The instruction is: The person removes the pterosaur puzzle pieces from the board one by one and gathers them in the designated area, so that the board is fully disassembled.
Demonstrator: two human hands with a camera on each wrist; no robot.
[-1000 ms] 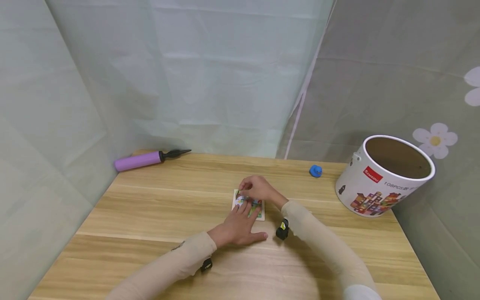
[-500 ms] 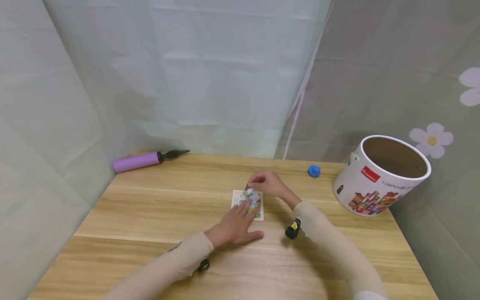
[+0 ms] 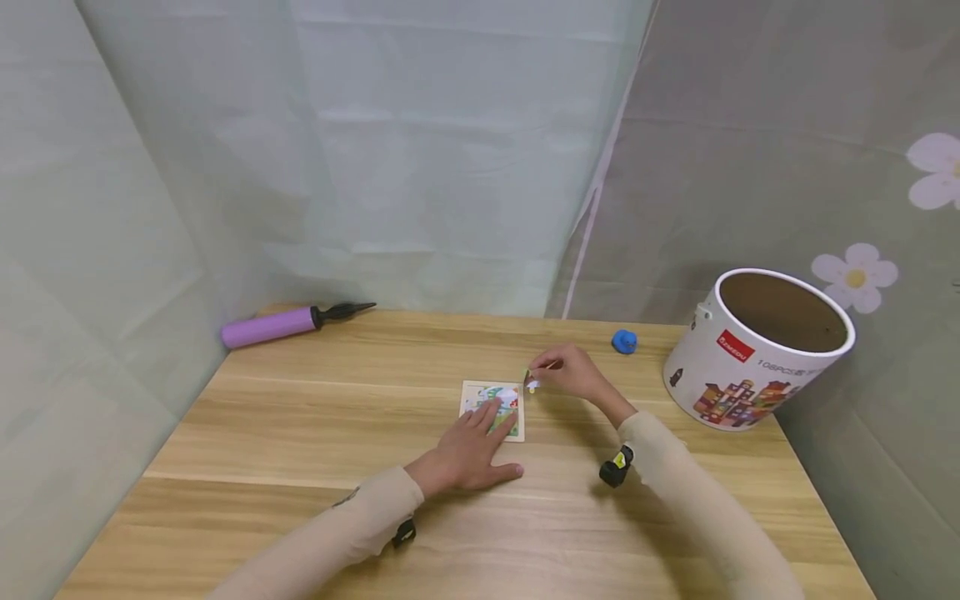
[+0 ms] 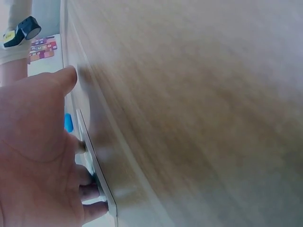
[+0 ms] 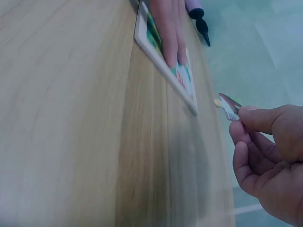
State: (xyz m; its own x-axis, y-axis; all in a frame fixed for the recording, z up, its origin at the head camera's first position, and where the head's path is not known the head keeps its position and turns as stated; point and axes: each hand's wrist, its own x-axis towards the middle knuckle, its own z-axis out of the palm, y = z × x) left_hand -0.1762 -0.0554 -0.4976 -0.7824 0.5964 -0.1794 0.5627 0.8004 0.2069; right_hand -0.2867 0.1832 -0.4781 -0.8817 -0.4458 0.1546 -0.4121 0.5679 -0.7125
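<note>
A small picture puzzle board [image 3: 521, 427] with a pale rim lies flat on the table. My left hand [image 3: 468, 454] rests on it, fingers spread and fairly straight over the colourful picture, thumb out to the right. Those fingers hide part of the picture. Just right of the board's far corner, my right hand [image 3: 576, 372] pinches a small puzzle piece [image 5: 227, 108] between thumb and forefinger. White, dark and yellow patches show on the piece, and it is held up off the board. A bare beige patch shows at the board's far left.
A purple hand pump [image 3: 270, 327] with a black nozzle lies at the back left. A small blue toy duck [image 3: 624, 341] sits near the back edge. At the right stands a large white bucket [image 3: 720, 383] printed with blocks. Curtains hang behind the wooden table [image 3: 300, 442].
The right hand has lifted the puzzle piece away from the board and moved right with it, uncovering the board's far side. The left hand stays on the board.
</note>
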